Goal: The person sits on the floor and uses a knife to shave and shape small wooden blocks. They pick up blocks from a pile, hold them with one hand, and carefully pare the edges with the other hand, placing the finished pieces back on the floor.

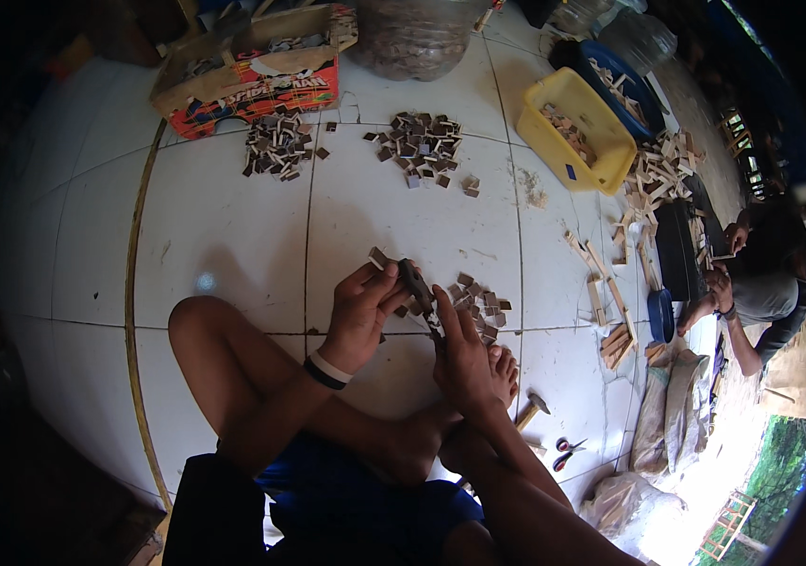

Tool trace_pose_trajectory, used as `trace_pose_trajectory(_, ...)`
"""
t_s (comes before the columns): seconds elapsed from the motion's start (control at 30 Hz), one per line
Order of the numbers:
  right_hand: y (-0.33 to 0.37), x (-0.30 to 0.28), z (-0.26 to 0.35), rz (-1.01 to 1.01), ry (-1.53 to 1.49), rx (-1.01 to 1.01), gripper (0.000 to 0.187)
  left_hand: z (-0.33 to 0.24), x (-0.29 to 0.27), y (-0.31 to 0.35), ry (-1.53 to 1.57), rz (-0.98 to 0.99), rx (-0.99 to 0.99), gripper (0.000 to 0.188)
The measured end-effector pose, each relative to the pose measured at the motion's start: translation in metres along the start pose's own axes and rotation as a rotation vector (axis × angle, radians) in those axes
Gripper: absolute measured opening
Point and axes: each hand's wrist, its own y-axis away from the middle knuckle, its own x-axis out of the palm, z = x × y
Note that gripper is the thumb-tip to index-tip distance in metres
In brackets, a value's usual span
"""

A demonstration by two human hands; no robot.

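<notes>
Between the fingertips of my left hand [356, 316] is a small wooden piece [379, 257] with a pale edge. My right hand [467, 363] is closed around a pair of dark pliers [414, 281], its index finger stretched along the handle. The jaws of the pliers are up against my left fingers; whether they bite on the piece I cannot tell. Just beyond my right hand lies a small pile of brown square pieces [480, 307], partly hidden by the hands. Farther off are two more piles of such pieces, a left pile [277, 146] and a middle pile [419, 143].
A red printed box [252, 94] stands far left. On the right are a yellow tub [540, 94], a blue basin [643, 90], loose wooden sticks [596, 274], a hammer [533, 410] and scissors [568, 453]. Another person [761, 288] sits at the far right, hands on a workpiece.
</notes>
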Motion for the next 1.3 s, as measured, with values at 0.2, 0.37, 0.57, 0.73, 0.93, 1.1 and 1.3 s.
trace_pose_trajectory(0.2, -0.001, -0.004, 0.004, 0.011, -0.110, 0.050, 0.064, -0.005, 0.004, 0.000, 0.109, 0.079, 0.002, 0.031)
trace_pose_trajectory(0.37, -0.001, -0.003, 0.002, 0.026, -0.110, 0.034, 0.058, -0.009, 0.003, -0.002, 0.045, 0.104, -0.018, 0.040)
trace_pose_trajectory(0.57, 0.000, -0.002, -0.001, 0.051, -0.209, -0.020, 0.051, -0.011, -0.003, -0.003, 0.061, 0.112, -0.059, 0.043)
trace_pose_trajectory(0.73, 0.007, -0.005, -0.004, 0.139, -0.364, -0.028, 0.048, -0.019, -0.003, -0.002, 0.086, 0.255, -0.107, 0.048)
trace_pose_trajectory(0.93, 0.015, -0.022, -0.005, 0.489, -0.816, 0.082, 0.043, -0.031, -0.004, 0.007, 0.119, 0.326, -0.215, 0.052)
trace_pose_trajectory(1.1, 0.011, -0.020, -0.003, 0.492, -0.829, 0.077, 0.041, -0.040, -0.001, 0.003, -0.003, 0.307, -0.187, 0.065)
trace_pose_trajectory(1.3, 0.010, -0.013, -0.007, 0.466, -0.965, 0.119, 0.040, -0.039, -0.001, 0.001, -0.041, 0.296, 0.017, 0.048)
